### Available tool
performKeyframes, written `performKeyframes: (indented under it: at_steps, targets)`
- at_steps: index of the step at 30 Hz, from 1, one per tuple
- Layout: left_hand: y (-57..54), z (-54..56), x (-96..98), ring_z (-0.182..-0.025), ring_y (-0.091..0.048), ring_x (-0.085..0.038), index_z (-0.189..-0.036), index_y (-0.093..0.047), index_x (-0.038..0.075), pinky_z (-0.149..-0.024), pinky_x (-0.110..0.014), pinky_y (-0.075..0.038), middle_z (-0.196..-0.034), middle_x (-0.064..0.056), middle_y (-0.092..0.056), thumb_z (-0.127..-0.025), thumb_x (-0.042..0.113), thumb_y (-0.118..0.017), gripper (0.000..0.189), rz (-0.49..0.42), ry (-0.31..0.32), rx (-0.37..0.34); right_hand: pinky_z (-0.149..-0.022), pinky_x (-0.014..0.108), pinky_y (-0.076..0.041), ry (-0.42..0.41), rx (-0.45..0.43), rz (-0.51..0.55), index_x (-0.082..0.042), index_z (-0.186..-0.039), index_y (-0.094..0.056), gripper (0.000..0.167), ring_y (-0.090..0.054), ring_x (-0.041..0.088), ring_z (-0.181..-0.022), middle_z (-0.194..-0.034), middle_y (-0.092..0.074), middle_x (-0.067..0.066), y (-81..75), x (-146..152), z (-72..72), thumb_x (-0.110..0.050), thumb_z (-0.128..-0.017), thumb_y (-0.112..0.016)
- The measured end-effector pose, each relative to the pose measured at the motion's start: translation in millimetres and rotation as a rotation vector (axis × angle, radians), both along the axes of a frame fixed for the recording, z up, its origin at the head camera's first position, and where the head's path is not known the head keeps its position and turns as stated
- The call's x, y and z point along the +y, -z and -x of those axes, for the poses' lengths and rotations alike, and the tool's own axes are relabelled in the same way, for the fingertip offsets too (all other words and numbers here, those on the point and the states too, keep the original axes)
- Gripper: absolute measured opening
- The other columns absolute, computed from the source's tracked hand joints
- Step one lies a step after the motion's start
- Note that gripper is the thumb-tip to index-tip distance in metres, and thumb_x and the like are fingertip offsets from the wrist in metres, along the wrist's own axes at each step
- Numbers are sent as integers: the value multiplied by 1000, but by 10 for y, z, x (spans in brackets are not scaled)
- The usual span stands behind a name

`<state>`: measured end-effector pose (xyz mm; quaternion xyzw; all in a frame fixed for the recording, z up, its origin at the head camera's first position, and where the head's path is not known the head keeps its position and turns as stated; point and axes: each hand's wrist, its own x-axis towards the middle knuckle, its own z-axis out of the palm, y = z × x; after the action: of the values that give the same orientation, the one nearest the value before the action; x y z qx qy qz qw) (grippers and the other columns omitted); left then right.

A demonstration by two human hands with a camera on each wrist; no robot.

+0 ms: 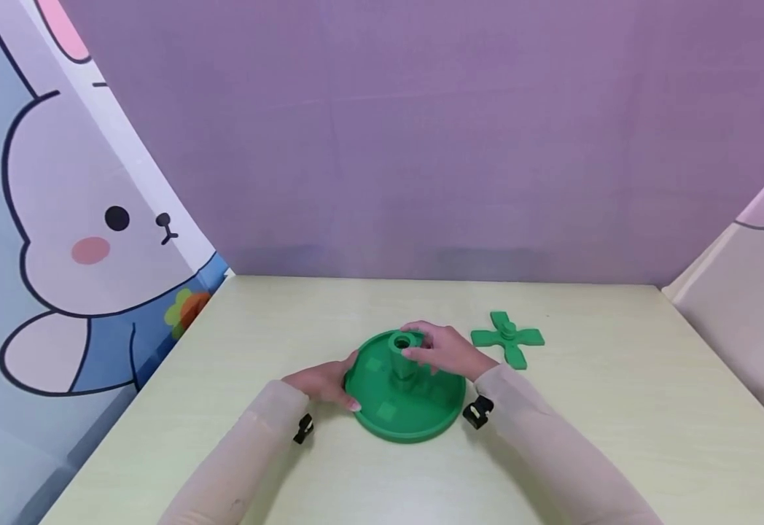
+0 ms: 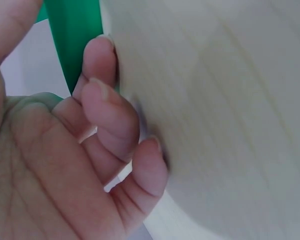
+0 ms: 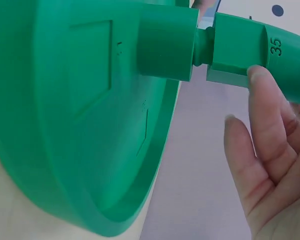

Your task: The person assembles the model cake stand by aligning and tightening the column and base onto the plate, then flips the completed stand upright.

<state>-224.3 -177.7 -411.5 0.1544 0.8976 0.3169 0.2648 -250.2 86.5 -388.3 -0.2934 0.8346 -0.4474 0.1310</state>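
A round green base (image 1: 415, 410) with a raised rim lies on the table. My left hand (image 1: 323, 382) holds its left edge, thumb and fingers spread along the rim; the left wrist view shows bent fingers close to the tabletop. Above the base, my right hand (image 1: 450, 351) grips a hollow green post (image 3: 240, 46) marked "35" near its upper end. The post's narrow neck meets the base's central socket (image 3: 166, 44); how deep it sits inside is hidden. In the right wrist view, two fingers of that hand are apart from the base.
A flat green four-armed cross piece (image 1: 508, 334) with a central knob lies on the pale table (image 1: 592, 379), right of the base. A purple cloth (image 1: 434, 146) hangs behind the table, and a rabbit-print cloth (image 1: 60, 255) hangs at the left.
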Motion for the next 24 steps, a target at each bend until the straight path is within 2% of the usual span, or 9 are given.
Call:
performKeyframes:
  at_steps: [3,9,17,24]
  targets:
    - [-8,-5,3,-136,-32,-34,-152,-4,0,-108,-49,-29,-147,-22,-35,-77,19,-83,111,3,4,1,-65,41,-53,-16,10,-11,-10,-137,-50,50,-62,28,-65,-74,-65,8,10,17,-1,-29,-93,-65]
    - [-26,-4,-1,-135,-33,-34,-152,-3,-2,-109,-49,-29,-146,-22,-36,-77,19,-82,111,-14,8,-10,-72,32,-51,-36,93,-26,-8,-135,-53,48,-60,15,-80,-82,-66,-2,16,44,3,-25,-92,-65]
    - [-11,-6,-5,-136,-31,-35,-152,-3,-1,-109,-49,-28,-147,-23,-35,-76,18,-83,111,-18,-6,-18,-70,33,-49,10,63,4,-4,-127,-51,48,-58,15,-75,-78,-62,-1,18,9,6,-27,-89,-70]
    - [-9,-11,-3,-137,-30,-34,-152,-3,-2,-110,-48,-28,-148,-22,-33,-77,18,-82,111,-5,3,-10,-69,31,-48,-23,138,-35,-7,-138,-49,56,-55,13,-73,-76,-60,-2,56,-2,19,-32,-91,-66]
